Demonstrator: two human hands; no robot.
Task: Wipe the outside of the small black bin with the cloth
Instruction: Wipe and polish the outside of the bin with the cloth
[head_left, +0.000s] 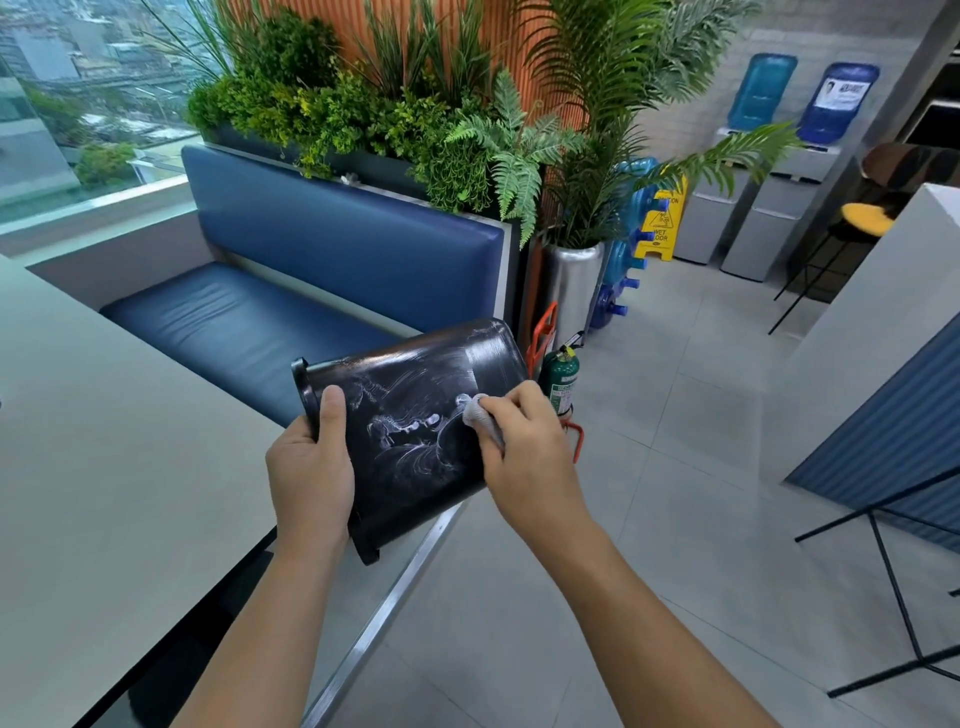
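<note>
The small black bin is held in the air on its side, its open rim toward the left and its base toward the upper right. White foamy streaks cover its upturned side. My left hand grips the rim, thumb on the outer wall. My right hand holds a small bunched grey-white cloth and presses it against the bin's side near the base end.
A pale table lies to my left, a blue padded bench with planters behind it. A green fire extinguisher stands just beyond the bin. Water dispensers, a yellow wet-floor sign and black stool legs are on the right.
</note>
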